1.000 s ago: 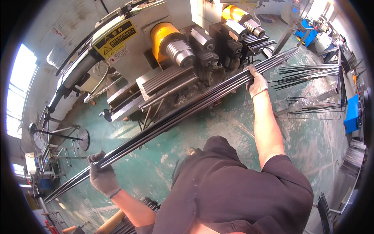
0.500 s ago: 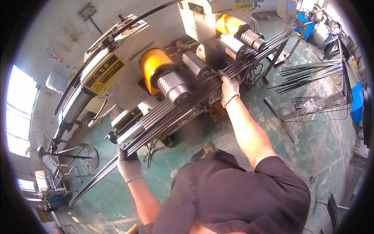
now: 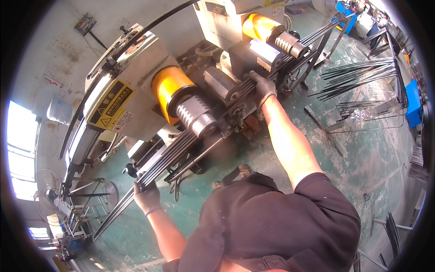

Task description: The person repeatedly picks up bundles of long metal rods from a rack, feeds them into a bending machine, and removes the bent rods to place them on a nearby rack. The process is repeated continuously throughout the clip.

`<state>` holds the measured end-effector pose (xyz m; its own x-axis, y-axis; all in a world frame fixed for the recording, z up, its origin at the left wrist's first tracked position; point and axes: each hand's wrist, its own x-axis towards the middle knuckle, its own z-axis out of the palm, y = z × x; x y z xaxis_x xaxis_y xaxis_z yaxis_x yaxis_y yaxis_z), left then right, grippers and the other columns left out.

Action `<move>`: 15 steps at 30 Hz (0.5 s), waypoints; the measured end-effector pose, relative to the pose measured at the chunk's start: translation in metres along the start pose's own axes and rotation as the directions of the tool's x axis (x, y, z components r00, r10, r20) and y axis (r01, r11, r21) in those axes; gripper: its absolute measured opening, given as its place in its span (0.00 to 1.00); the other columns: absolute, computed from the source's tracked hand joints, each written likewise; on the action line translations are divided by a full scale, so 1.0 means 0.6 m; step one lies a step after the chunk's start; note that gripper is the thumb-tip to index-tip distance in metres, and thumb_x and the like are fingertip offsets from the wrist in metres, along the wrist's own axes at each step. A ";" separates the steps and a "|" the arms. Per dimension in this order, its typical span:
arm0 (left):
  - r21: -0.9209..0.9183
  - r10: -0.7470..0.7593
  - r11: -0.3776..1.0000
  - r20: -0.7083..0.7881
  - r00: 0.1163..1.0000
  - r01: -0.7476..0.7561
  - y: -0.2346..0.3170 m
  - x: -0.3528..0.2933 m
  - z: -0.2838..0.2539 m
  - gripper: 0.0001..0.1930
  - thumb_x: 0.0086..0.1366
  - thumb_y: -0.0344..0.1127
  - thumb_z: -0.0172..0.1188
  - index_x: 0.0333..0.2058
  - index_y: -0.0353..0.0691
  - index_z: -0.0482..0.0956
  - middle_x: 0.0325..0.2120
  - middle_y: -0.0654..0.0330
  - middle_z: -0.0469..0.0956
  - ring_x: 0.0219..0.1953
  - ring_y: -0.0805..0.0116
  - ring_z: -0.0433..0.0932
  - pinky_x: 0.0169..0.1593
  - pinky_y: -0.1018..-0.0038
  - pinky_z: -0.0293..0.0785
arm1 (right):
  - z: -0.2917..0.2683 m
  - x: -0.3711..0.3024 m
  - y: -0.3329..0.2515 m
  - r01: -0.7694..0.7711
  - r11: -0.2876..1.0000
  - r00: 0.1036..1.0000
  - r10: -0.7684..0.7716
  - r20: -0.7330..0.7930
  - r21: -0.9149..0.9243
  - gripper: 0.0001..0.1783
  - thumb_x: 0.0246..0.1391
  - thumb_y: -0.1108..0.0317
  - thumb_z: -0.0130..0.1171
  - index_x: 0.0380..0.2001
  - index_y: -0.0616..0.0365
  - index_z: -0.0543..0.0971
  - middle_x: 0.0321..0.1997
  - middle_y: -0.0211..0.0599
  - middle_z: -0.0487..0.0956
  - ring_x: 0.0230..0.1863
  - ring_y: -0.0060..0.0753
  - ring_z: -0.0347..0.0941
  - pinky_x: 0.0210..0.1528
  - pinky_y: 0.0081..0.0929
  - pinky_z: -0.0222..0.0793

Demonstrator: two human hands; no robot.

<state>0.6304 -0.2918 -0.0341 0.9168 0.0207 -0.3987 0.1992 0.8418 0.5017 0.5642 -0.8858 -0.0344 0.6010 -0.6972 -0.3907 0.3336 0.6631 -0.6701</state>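
Note:
A bundle of long dark metal rods (image 3: 174, 148) runs slantwise from the lower left to the upper right, along the front of a machine. My left hand (image 3: 147, 197), in a light knitted glove, is closed round the bundle near its left part. Further up, my gloved right hand (image 3: 264, 90) grips the rods, its thumb and fingers over them. Between my hands the bundle passes beneath a ridged steel roller (image 3: 197, 116) with a yellow collar (image 3: 171, 87). Beside that roller, a steel block (image 3: 220, 84) hides part of the rods' line.
A second ridged roller (image 3: 291, 44) with a yellow collar stands upper right. A thin bar (image 3: 199, 156) juts below the bundle. Bent dark rods (image 3: 358, 77) hang on a rack at the right. A fan (image 3: 47, 190) stands far left. Green worn floor (image 3: 299, 149) surrounds the machine.
The bundle and both hands have shifted in toward the machine, and the rods now lie closer under the rollers. The thin bar below has come into sight. The whole view has moved slightly.

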 end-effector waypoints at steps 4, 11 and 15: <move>0.011 0.085 0.996 -0.002 0.996 -0.084 0.074 0.059 -0.057 0.16 0.78 0.35 0.58 0.53 0.26 0.80 0.51 0.47 0.84 0.57 0.53 0.82 0.67 0.55 0.78 | -0.004 0.011 0.003 0.033 0.997 0.999 -0.035 -0.022 -0.075 0.16 0.65 0.60 0.69 0.42 0.66 0.86 0.36 0.45 0.87 0.31 0.43 0.83 0.35 0.41 0.82; 0.141 0.076 0.987 0.024 0.997 -0.079 0.031 0.050 -0.039 0.14 0.79 0.34 0.57 0.52 0.27 0.79 0.52 0.48 0.82 0.58 0.55 0.80 0.68 0.58 0.76 | 0.072 -0.120 0.019 0.121 0.905 0.987 -0.152 -0.046 -0.408 0.14 0.62 0.60 0.70 0.36 0.63 0.87 0.37 0.40 0.86 0.34 0.37 0.83 0.40 0.35 0.79; 0.146 -0.015 0.989 0.098 0.995 0.001 -0.018 0.061 -0.039 0.18 0.78 0.39 0.58 0.57 0.31 0.81 0.57 0.50 0.84 0.60 0.53 0.82 0.71 0.57 0.74 | 0.044 -0.093 0.072 0.115 0.923 0.982 -0.162 -0.100 -0.368 0.13 0.64 0.63 0.61 0.33 0.62 0.86 0.31 0.39 0.85 0.30 0.37 0.82 0.37 0.34 0.78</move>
<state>0.6538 -0.2875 -0.0723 0.9432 -0.0452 -0.3292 0.2484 0.7541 0.6080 0.5641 -0.8110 -0.0251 0.4635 -0.8193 -0.3377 0.1097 0.4312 -0.8956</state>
